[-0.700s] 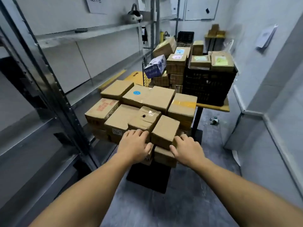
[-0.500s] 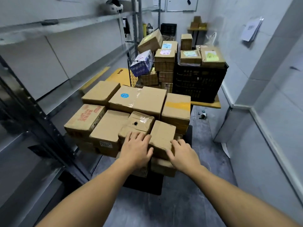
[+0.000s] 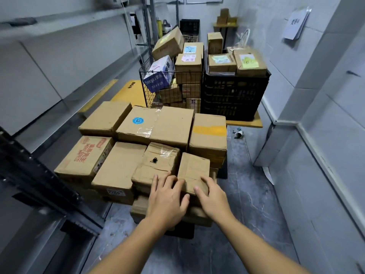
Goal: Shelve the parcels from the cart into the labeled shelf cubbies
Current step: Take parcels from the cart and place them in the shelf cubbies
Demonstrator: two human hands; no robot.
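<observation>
Item 1. Small carton (image 3: 193, 171): plain brown, lower centre of the frame, on the top layer of the load at its near right corner. It touched the crumpled carton (image 3: 156, 167) on its left (that one had a dark hole in its lid and loose clear tape).

Item 2. Left hand (image 3: 167, 202): fingers spread and nearly straight, lying flat across the near edges of the crumpled carton and the small carton, with the thumb against the small carton's near face.

Item 3. Right hand (image 3: 214, 198): curled round the small carton's near right corner, thumb on the lid, fingers over the right edge.

Item 4. Cart (image 3: 180, 233): only a dark base showed under the load, low in the frame. The other parcels on it were packed touching one another:
- carton with red print (image 3: 87, 153), left;
- carton with a blue round sticker (image 3: 138, 121), centre;
- carton with a yellow tape band (image 3: 209, 131), right.

Item 5. Shelving (image 3: 69, 18): grey metal shelves along the left of the frame, with a black upright (image 3: 39, 178) at lower left.

Item 6. Wire basket (image 3: 148, 91) and black crate (image 3: 235, 95): upper centre, side by side behind the cart, both heaped with more parcels, among them a blue-and-white box (image 3: 160, 74).

Item 7. Paper sheets (image 3: 296, 22): pinned to the wall at upper right.
</observation>
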